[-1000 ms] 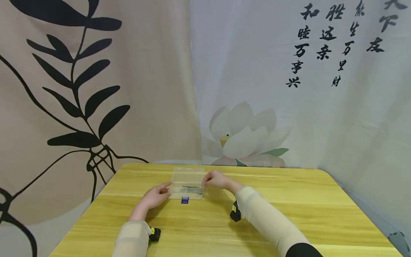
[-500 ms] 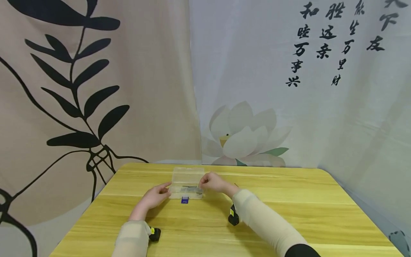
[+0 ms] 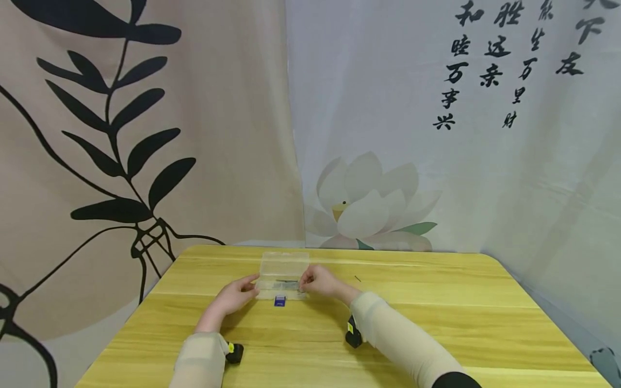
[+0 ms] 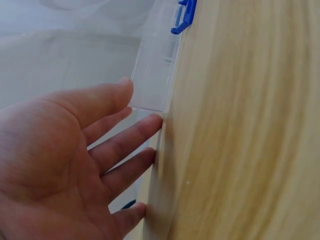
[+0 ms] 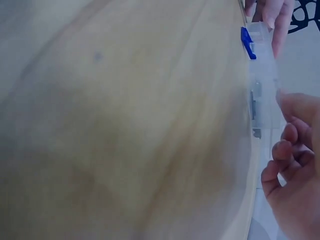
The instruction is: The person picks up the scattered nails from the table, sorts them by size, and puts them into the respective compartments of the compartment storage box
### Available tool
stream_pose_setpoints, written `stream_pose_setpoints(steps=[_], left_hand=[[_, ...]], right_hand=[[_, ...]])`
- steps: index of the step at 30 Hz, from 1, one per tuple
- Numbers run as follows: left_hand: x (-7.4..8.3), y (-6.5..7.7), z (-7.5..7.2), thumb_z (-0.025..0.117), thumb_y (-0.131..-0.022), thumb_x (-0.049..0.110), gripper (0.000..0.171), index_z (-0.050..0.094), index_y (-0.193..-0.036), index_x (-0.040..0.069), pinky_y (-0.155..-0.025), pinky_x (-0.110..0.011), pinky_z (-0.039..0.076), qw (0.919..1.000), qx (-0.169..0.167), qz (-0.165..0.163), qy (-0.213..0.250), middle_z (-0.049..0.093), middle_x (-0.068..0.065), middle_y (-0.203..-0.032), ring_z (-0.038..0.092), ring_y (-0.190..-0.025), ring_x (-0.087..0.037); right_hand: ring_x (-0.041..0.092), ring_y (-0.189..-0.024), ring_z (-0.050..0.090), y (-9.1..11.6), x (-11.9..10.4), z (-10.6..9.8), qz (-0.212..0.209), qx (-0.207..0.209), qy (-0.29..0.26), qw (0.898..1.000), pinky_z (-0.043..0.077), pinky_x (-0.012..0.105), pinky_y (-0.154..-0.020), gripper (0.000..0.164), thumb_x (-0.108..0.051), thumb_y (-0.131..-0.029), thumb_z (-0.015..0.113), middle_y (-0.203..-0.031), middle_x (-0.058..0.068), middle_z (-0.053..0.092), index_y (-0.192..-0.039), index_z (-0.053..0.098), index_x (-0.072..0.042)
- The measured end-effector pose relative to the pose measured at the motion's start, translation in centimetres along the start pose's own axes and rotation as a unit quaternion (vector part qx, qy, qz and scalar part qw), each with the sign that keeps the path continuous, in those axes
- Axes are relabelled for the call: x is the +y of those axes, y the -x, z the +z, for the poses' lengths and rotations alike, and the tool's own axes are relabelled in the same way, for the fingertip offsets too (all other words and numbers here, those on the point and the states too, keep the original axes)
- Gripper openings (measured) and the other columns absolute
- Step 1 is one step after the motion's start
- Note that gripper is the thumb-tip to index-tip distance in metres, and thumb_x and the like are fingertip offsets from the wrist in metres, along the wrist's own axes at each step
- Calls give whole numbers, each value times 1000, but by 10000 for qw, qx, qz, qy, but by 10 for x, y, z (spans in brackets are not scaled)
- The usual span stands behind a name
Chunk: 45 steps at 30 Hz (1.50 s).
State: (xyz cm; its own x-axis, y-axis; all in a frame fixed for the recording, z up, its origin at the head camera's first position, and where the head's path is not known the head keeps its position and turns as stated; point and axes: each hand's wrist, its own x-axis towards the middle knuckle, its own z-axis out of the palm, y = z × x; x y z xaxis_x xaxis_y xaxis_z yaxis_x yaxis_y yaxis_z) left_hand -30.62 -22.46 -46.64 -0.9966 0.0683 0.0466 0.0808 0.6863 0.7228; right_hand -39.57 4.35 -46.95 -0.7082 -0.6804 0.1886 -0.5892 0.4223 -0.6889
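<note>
A clear plastic box with a blue latch stands on the table, its lid raised at the back. Thin dark pieces lie inside, too small to identify. My left hand is at the box's left end, fingers fairly straight, and in the left wrist view the fingertips rest against its corner. My right hand is at the right end, thumb tip by the rim and other fingers curled in the right wrist view. Whether anything is between thumb and forefinger is hidden.
A short thin dark piece lies on the wooden table, right of the box and behind my right forearm. Black wrist cameras hang below both sleeves. A printed curtain stands behind the table's back edge.
My right hand has moved slightly left and toward me, over the box's right end. The thin dark piece on the table has come out from behind the right forearm. My left hand stays put.
</note>
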Motion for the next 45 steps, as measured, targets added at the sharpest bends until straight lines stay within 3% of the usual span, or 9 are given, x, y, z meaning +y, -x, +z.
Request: stream_pose_setpoints(steps=[7, 13, 17, 23, 26, 30, 37, 41, 45], left_hand=[[2, -1, 2, 59, -98, 18, 48, 48, -143, 7, -94, -56, 42, 10000, 60, 50, -49, 61, -20, -122, 54, -115, -40], [1, -1, 2, 59, -97, 18, 49, 48, -143, 7, -95, -55, 42, 10000, 75, 33, -43, 61, -19, -123, 54, -116, -40], [1, -2, 1, 59, -98, 17, 48, 48, -143, 6, -96, -56, 41, 9999, 83, 51, -50, 61, -20, -123, 54, -116, -40], [0, -2, 0, 59, -98, 17, 49, 47, -144, 7, -95, -55, 42, 9999, 71, 55, -47, 61, -19, -123, 54, -116, -40], [0, -2, 0, 59, -98, 17, 49, 47, -144, 7, -95, -55, 42, 10000, 42, 71, -21, 61, -20, -123, 53, -116, -40], [1, 0, 0, 59, -98, 18, 49, 47, -144, 7, -95, -56, 42, 10000, 31, 71, 20, 61, -20, -123, 53, -116, -40], [2, 2, 1, 59, -98, 20, 48, 48, -143, 7, -95, -56, 42, 10000, 9, 60, 7, 60, -20, -124, 53, -117, -40], [3, 3, 1, 59, -98, 20, 48, 48, -143, 6, -95, -57, 41, 10000, 35, 69, -25, 60, -21, -123, 54, -116, -40], [4, 2, 1, 59, -98, 19, 48, 48, -143, 7, -96, -58, 40, 10000, 37, 33, -7, 60, -21, -124, 53, -117, -41]], right_hand=[[7, -75, 53, 4, 7, -5, -70, 332, -89, 9994, 47, 23, -66, 5, -8, -87, 72, -85, -3, 63, -86, 74, -4], [9, -73, 51, 13, 10, -31, -65, 626, -93, 9980, 45, 26, -64, 8, -9, -90, 68, -90, 1, 67, -91, 74, -4], [11, -77, 56, 19, 18, -49, 227, 726, -213, 9969, 48, 28, -68, 14, -12, -93, 64, -95, 3, 68, -98, 73, -1], [29, -85, 62, 30, 45, -69, 700, 1140, -413, 9902, 48, 31, -70, 19, -12, -95, 62, -101, 6, 68, -105, 70, 2], [31, -87, 61, 38, 60, -77, 911, 1224, -460, 9872, 47, 30, -70, 19, -10, -96, 61, -103, 8, 68, -106, 70, 3], [23, -86, 57, 50, 75, -88, 954, 1149, -457, 9877, 45, 32, -74, 19, -7, -96, 57, -107, 11, 67, -106, 70, 2], [21, -97, 57, 69, 94, -101, 102, 699, -562, 9959, 46, 35, -79, 27, -3, -88, 51, -109, 10, 67, -103, 74, -4], [27, -107, 57, 72, 96, -100, 554, 476, -704, 9948, 46, 33, -84, 31, 7, -85, 51, -116, 18, 66, -107, 72, 2], [36, -112, 55, 70, 104, -97, 789, 391, -670, 9939, 45, 36, -88, 27, 10, -88, 54, -118, 24, 64, -109, 69, 8]])
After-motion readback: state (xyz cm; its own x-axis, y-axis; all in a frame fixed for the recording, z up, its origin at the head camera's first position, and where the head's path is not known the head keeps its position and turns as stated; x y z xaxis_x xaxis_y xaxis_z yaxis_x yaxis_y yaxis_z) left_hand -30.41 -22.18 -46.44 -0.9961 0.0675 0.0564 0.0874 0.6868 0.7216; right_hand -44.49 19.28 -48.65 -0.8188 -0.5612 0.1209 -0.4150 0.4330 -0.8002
